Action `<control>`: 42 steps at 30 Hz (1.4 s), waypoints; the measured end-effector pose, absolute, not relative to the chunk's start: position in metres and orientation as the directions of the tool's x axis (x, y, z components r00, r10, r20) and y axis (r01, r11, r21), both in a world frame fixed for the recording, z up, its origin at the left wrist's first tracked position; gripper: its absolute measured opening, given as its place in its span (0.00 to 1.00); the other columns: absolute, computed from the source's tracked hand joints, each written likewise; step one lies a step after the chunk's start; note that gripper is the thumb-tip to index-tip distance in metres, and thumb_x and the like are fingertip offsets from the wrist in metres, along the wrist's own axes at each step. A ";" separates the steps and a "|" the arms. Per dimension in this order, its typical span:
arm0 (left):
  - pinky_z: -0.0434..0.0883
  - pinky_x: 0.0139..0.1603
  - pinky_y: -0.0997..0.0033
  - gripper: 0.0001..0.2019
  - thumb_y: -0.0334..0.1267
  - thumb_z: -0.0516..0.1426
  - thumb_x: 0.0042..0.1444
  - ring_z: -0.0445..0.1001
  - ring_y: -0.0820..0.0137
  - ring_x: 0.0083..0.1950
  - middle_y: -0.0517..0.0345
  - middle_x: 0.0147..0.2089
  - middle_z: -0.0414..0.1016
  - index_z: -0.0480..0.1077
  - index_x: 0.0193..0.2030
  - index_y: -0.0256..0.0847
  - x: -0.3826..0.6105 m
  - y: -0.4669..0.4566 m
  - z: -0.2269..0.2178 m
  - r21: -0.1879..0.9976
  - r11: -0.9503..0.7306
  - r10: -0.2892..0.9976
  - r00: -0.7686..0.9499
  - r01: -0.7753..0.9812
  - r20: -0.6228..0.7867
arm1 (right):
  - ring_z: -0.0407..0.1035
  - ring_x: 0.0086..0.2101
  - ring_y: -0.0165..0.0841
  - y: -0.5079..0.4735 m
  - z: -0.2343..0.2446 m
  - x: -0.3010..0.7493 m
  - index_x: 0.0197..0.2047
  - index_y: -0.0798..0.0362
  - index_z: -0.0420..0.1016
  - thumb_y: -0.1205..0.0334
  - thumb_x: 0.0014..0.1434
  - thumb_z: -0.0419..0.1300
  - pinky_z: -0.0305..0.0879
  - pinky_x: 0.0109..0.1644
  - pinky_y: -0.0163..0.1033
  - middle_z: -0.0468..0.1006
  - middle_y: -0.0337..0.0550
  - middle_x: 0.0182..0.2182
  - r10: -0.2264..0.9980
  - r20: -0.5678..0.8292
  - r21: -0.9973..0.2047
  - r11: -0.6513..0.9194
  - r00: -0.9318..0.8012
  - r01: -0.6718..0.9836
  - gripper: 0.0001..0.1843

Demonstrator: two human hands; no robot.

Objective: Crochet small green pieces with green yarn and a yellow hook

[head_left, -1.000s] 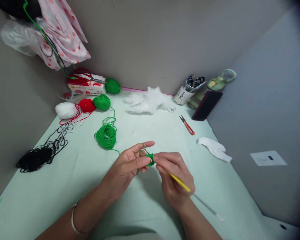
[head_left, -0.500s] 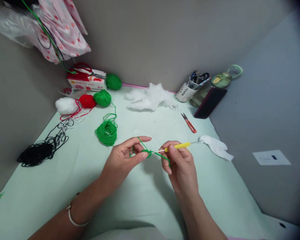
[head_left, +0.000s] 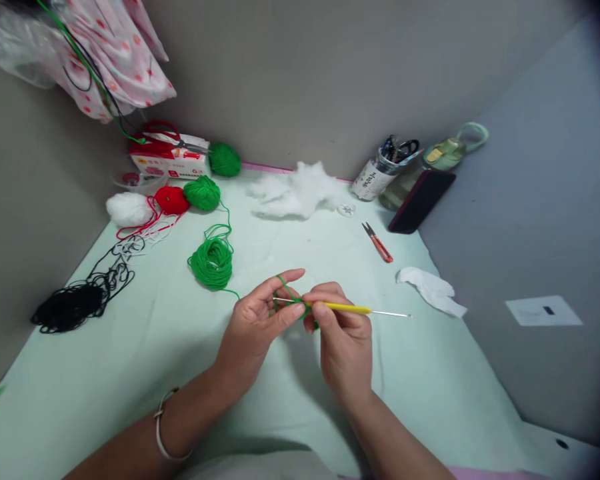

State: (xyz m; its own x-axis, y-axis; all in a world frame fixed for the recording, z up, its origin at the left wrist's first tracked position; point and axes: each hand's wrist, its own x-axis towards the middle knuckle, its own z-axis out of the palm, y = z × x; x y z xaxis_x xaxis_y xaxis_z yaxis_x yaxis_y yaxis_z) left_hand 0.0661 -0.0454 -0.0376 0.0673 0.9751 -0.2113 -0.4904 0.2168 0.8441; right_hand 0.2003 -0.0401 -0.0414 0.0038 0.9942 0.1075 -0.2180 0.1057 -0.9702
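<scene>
In my right hand [head_left: 347,340] is a crochet hook [head_left: 347,308] with a yellow grip and a metal shaft at each end. Its left tip reaches past the thumb of my left hand [head_left: 255,320]. That thumb and fingers pinch a small piece of green crochet work [head_left: 303,308], partly covered by my fingers. A strand of green yarn loops over my raised left index finger. Left of my hands lies a loose coil of green yarn [head_left: 211,265], with a strand leading towards my left hand.
Green, red [head_left: 172,200] and white [head_left: 130,210] yarn balls and tangled black yarn [head_left: 73,307] lie left. Stuffing [head_left: 305,190] sits at the back. Orange snips [head_left: 377,243], a phone [head_left: 422,201], a pen holder [head_left: 375,175], a bottle [head_left: 443,155] and white tissue [head_left: 433,291] are right.
My right hand has moved left, up against my left hand. The hook has slid left, its tip now beyond my left thumb, and it lies at a different tilt.
</scene>
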 end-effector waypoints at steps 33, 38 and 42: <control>0.64 0.40 0.73 0.23 0.35 0.68 0.54 0.68 0.76 0.33 0.61 0.33 0.73 0.77 0.58 0.44 0.056 -0.045 -0.035 0.657 0.443 0.897 0.299 -0.610 -0.327 | 0.77 0.35 0.34 -0.032 -0.042 0.208 0.42 0.46 0.84 0.68 0.66 0.61 0.76 0.32 0.39 0.82 0.44 0.36 0.912 0.406 -0.914 0.407 -0.063 -0.008 0.10; 0.63 0.39 0.71 0.24 0.37 0.68 0.53 0.67 0.75 0.32 0.62 0.30 0.72 0.77 0.58 0.44 0.050 -0.043 -0.034 0.710 0.415 0.910 0.258 -0.569 -0.325 | 0.76 0.33 0.33 -0.033 -0.043 0.210 0.42 0.46 0.85 0.65 0.67 0.61 0.77 0.32 0.39 0.82 0.44 0.36 0.944 0.329 -0.937 0.326 -0.009 -0.124 0.10; 0.62 0.38 0.71 0.23 0.38 0.68 0.52 0.66 0.74 0.32 0.61 0.31 0.71 0.79 0.56 0.46 0.044 -0.040 -0.035 0.741 0.408 0.912 0.278 -0.534 -0.302 | 0.76 0.29 0.31 -0.030 -0.039 0.214 0.40 0.48 0.84 0.62 0.66 0.62 0.76 0.31 0.39 0.81 0.42 0.34 0.972 0.233 -0.959 0.226 -0.022 -0.173 0.08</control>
State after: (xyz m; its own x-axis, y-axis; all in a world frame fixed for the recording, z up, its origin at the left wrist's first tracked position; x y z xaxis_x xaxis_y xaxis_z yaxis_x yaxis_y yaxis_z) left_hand 0.0438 -0.0403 -0.0346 0.2783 0.9119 -0.3015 -0.5340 0.4079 0.7406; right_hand 0.2144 -0.0297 -0.0387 -0.0220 0.9722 0.2330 -0.1732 0.2258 -0.9586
